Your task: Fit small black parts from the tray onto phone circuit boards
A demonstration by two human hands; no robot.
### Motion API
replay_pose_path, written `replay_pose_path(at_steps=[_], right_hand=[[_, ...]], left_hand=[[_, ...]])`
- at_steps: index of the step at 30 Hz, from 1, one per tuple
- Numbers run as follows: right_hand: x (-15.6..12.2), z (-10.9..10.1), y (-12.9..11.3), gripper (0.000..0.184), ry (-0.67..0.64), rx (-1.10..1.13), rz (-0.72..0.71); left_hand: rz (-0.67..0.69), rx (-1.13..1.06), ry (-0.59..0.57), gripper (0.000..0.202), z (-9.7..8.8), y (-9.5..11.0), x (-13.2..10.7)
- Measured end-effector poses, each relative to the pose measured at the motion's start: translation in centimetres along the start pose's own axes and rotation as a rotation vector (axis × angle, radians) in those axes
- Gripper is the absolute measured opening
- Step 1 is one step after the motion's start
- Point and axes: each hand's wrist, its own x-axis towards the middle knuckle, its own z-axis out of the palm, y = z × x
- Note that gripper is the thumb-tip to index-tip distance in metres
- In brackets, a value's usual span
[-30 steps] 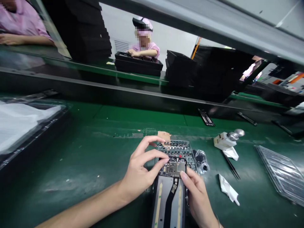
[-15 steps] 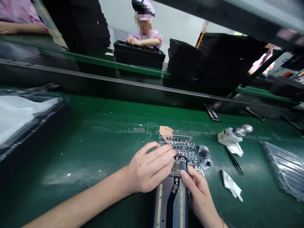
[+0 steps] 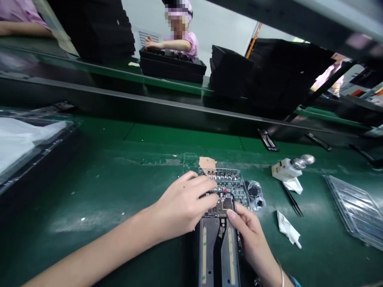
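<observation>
Phone mainboard beneath left hand

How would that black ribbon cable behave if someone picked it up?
The black ribbon cable would probably feel floppy and light: it is a thin, narrow strip lying flat along the phone frame. It may be fragile, since its upper end appears to run toward the circuit board, so a tug could strain it.

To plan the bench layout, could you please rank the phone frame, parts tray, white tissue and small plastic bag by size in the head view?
1. Phone frame and parts tray: unsure, the frame sits nearer the camera.
2. White tissue and small plastic bag: they look alike.
</observation>
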Motion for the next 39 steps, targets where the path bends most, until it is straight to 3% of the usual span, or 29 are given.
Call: replay_pose_path(at_steps=[3, 5, 7, 10, 19, 25, 34, 39], right_hand=[[-0.1, 0.0, -0.1, 0.018, -0.017, 0.058, 0.0], [-0.2, -0.1, -0.3, 0.019, -0.029, 0.077, 0.006], [-0.2, -0.2, -0.3, 0.018, -0.013, 0.051, 0.007], [-0.2, -0.4, -0.5, 0.016, 0.013, -0.03, -0.016], [0.2, -0.7, -1.3, 0.024, 0.027, -0.238, -0.02], [0.4, -0.4, -1.6, 0.026, 0.028, -0.381, -0.02], [0.5, -0.3, -1.7, 0.025, -0.011, -0.363, -0.037], [0.3, 0.0, -1.6, 0.026, -0.001, -0.345, -0.041]], left_hand=[[-0.395, -0.431, 0.002, 0.02, 0.1, 0.4, 0.2], [-0.6, -0.762, -0.078, 0.029, 0.5, 0.6, 0.3], [-0.688, -1.019, -0.155, 0.029, 1.0, 0.8, 0.2], [-0.73, -1.17, -0.167, 0.023, 1.7, 1.1, 0.0], [-0.751, -0.99, -0.28, 0.024, 3.0, 1.6, -0.7], [-0.697, -0.949, -0.298, 0.019, 2.7, 2.1, -0.3], [-0.677, -1.003, -0.267, 0.01, 3.2, 2.1, -0.7], [-0.663, -0.89, -0.264, 0.009, 3.5, 1.9, -0.6]])
